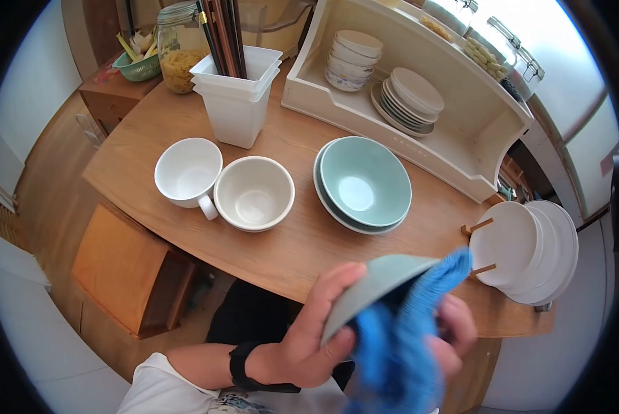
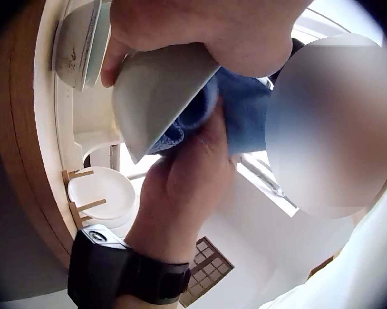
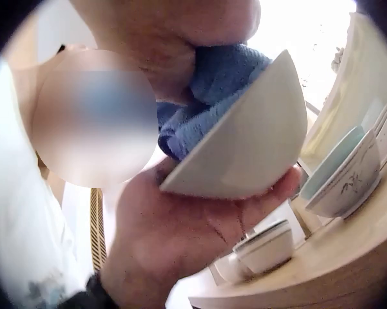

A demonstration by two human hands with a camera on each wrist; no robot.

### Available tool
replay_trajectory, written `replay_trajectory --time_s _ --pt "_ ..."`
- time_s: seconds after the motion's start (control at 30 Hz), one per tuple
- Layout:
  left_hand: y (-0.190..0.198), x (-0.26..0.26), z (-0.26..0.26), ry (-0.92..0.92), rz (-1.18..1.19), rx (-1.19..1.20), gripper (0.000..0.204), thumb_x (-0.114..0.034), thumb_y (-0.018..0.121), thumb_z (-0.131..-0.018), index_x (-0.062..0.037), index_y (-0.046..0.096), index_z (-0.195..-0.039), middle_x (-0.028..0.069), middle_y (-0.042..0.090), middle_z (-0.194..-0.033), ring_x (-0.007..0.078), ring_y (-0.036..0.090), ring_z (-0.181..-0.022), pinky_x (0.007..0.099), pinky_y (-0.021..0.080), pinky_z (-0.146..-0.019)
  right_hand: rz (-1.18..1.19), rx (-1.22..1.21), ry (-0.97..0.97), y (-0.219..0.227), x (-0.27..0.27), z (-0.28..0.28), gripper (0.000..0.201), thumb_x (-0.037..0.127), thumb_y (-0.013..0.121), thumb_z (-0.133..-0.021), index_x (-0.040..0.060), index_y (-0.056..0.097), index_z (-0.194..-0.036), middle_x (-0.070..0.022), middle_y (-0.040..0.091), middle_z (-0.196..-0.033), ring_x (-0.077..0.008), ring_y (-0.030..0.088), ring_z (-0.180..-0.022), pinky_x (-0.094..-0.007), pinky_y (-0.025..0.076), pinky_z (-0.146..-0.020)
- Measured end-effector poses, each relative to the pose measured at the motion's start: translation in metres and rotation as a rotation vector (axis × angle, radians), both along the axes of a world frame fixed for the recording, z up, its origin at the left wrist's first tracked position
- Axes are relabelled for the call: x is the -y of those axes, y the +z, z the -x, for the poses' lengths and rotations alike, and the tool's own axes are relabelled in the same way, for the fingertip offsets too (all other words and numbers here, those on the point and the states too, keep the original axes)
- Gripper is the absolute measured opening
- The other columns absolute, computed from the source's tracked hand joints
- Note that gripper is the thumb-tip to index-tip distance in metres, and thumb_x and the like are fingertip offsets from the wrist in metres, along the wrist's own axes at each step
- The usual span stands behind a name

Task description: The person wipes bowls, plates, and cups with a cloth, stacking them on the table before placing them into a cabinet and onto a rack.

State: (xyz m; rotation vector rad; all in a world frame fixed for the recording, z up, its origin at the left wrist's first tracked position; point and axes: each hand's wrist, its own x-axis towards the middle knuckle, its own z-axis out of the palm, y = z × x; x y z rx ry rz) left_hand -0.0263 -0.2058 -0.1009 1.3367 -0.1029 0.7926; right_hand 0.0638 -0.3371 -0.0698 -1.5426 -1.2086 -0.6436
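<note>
Wooden table [image 1: 133, 159], rounded edge, brown floor below; bright light at the far side. Cream storage shelf [image 1: 464, 148] at the back, wooden-pegged rack of white plates [image 1: 506, 241] to the right.

Pale green ceramic bowl [image 1: 382, 276] held up off the table at its near edge, tilted, mouth turned toward my right. My left hand [image 1: 309, 345] grips it, thumb near the rim, palm and fingers along the outer wall. My right hand [image 1: 455, 328] has its fingers curled round a blue terry cloth [image 1: 420, 321], part of it bunched inside the bowl. Motion blur on the cloth; cannot tell how much of the inner wall it touches.

Reads to me as wiping the inside. For a good wipe: keep the left-hand hold broad on the outside, thumb clear of the stroke, and turn the bowl by small regrips rather than twisting the right wrist. Press into the curve from the bottom outward, then fold cloth over the rim for both faces. Glazed ceramic may slip if damp, so light, even pressure. Gather the cloth's loose end; swinging wide, it could catch the nested green bowls [image 1: 364, 179]. White mug [image 1: 188, 169] and cream cup [image 1: 254, 196] sit farther left
</note>
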Motion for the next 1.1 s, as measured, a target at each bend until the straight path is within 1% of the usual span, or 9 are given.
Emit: replay_trajectory --time_s 0.03,0.27,0.33,0.5,0.53,0.7,0.8,0.9,1.1 --pt "-0.001 -0.002 -0.001 0.035 -0.218 0.010 0.062 -0.031 0.048 -0.097 0.0052 0.026 -0.142 0.0244 0.035 -0.137 0.0337 0.043 -0.120 0.0396 0.032 -0.104 0.300 -0.039 0.105 0.014 0.002 -0.008 0.044 0.015 0.076 -0.072 0.0157 0.058 -0.112 -0.0188 0.049 -0.122 -0.0362 0.053 -0.107 -0.0459 0.045 -0.090" --pt "0.005 -0.018 0.000 -0.038 -0.300 0.028 0.057 -0.025 0.052 -0.094 0.0040 0.032 -0.139 0.0253 0.037 -0.135 0.0364 0.043 -0.120 0.0410 0.033 -0.103 0.430 -0.587 0.559 0.004 -0.001 -0.010 0.037 0.019 0.075 -0.073 0.0036 0.063 -0.105 -0.0182 0.063 -0.101 -0.0368 0.061 -0.090 -0.0414 0.048 -0.081" --pt "0.004 -0.012 -0.005 -0.181 -0.243 -0.003 0.056 -0.023 0.052 -0.094 0.0044 0.033 -0.139 0.0251 0.039 -0.133 0.0361 0.043 -0.120 0.0409 0.034 -0.102 0.862 -0.465 0.615 0.022 0.014 -0.019 0.019 0.014 0.058 -0.092 0.0038 0.060 -0.108 -0.0126 0.062 -0.107 -0.0262 0.060 -0.098 -0.0314 0.048 -0.085" --pt "0.006 0.011 -0.022 -0.286 -0.093 -0.274 0.050 -0.027 0.041 -0.101 0.0003 0.030 -0.141 0.0181 0.047 -0.129 0.0280 0.048 -0.116 0.0336 0.036 -0.101 0.393 -0.693 1.025 0.015 0.079 -0.030 0.029 0.026 0.067 -0.085 -0.0024 0.064 -0.093 -0.0153 0.066 -0.081 -0.0289 0.065 -0.074 -0.0345 0.051 -0.065" --pt "0.005 0.014 -0.032 -0.309 -0.095 -0.271 0.050 -0.027 0.041 -0.101 0.0003 0.030 -0.141 0.0181 0.047 -0.129 0.0280 0.048 -0.116 0.0336 0.036 -0.101 0.329 -1.091 1.059 0.002 0.113 -0.036 0.019 0.014 0.061 -0.090 -0.0044 0.064 -0.087 -0.0230 0.067 -0.084 -0.0364 0.065 -0.078 -0.0402 0.054 -0.070" --pt "0.022 0.019 -0.085 -0.395 0.331 -0.443 0.044 -0.031 0.037 -0.104 -0.0016 0.040 -0.136 0.0110 0.054 -0.121 0.0154 0.049 -0.110 0.0297 0.039 -0.096 0.157 -1.083 1.347 -0.015 0.137 -0.070 0.030 0.020 0.073 -0.083 -0.0078 0.064 -0.085 -0.0250 0.065 -0.078 -0.0379 0.067 -0.073 -0.0438 0.056 -0.068" --pt "0.019 0.030 -0.115 -0.375 0.385 -0.463 0.042 -0.032 0.039 -0.102 0.0005 0.050 -0.127 0.0108 0.058 -0.114 0.0153 0.050 -0.108 0.0294 0.039 -0.094 -0.321 -1.369 0.654 -0.057 0.170 -0.018 0.046 0.034 0.083 -0.071 -0.0015 0.062 -0.090 -0.0161 0.065 -0.081 -0.0265 0.065 -0.071 -0.0385 0.055 -0.065" --pt "0.017 0.039 -0.138 -0.294 0.558 -0.602 0.047 -0.035 0.043 -0.100 0.0046 0.051 -0.124 0.0109 0.058 -0.114 0.0170 0.052 -0.107 0.0315 0.038 -0.095 0.005 -1.142 0.173 -0.125 0.230 -0.008 0.041 0.026 0.081 -0.074 0.0008 0.063 -0.100 -0.0130 0.065 -0.095 -0.0247 0.063 -0.086 -0.0364 0.052 -0.079" --pt "0.006 0.048 -0.167 -0.243 0.613 -0.593 0.046 -0.034 0.043 -0.100 0.0049 0.049 -0.123 0.0118 0.056 -0.117 0.0173 0.050 -0.107 0.0309 0.037 -0.094 0.096 -1.025 0.102 -0.113 0.220 -0.004 0.041 0.022 0.080 -0.075 0.0019 0.063 -0.105 -0.0117 0.065 -0.100 -0.0248 0.062 -0.091 -0.0373 0.049 -0.084"
